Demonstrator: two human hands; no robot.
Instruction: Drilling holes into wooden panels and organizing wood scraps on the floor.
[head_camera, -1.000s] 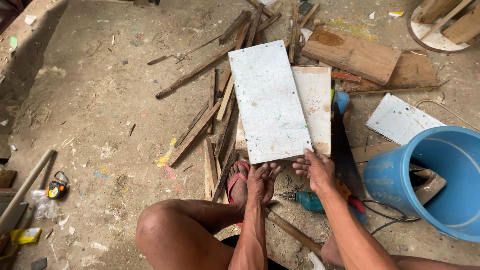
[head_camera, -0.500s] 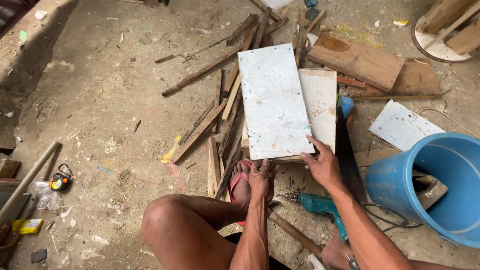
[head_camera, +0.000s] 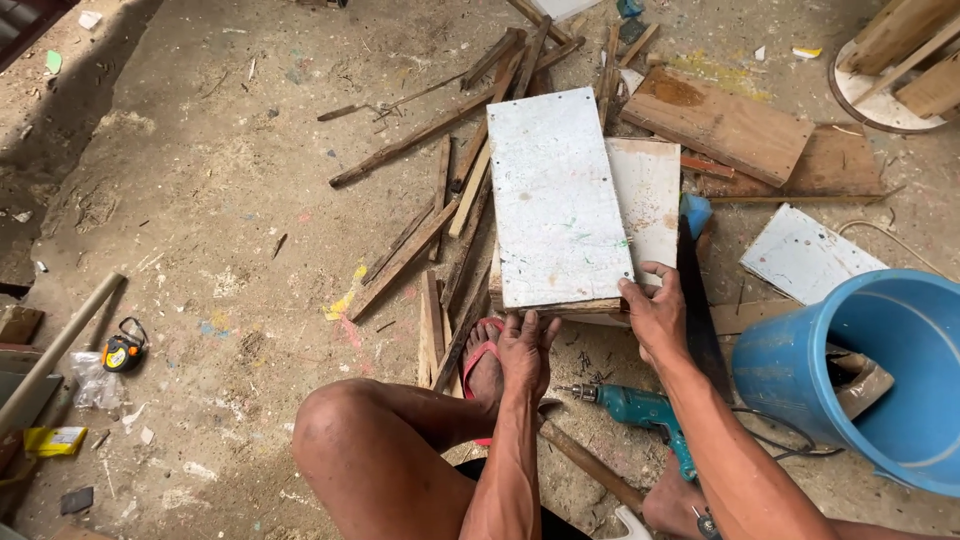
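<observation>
White-painted, scuffed rectangular wooden board (head_camera: 556, 200) lies flat atop a second pale board (head_camera: 650, 205) on the dusty floor; the left hand (head_camera: 525, 352) rests open-fingered at its near edge; the right hand (head_camera: 657, 315) grips its near right corner. A teal electric drill (head_camera: 640, 408) lies just below that board.

1. The white board (head_camera: 556, 200) on top covers most of the second white panel (head_camera: 648, 205) under it; only that panel's right strip shows.
2. The left hand (head_camera: 524, 352) hides part of the foot in the red sandal (head_camera: 484, 368), so the toes cannot be made out.
3. The right hand (head_camera: 657, 315) covers the near right corner of the boards, and whether its fingers curl beneath them cannot be told.
4. The blue bucket (head_camera: 880, 370) is cut off by the right edge (its contents are mostly hidden by the rim).
5. The teal drill (head_camera: 640, 408) runs under the right forearm; its handle is hidden.
6. The round wooden piece (head_camera: 880, 70) at the top right is cropped by the edge.
</observation>
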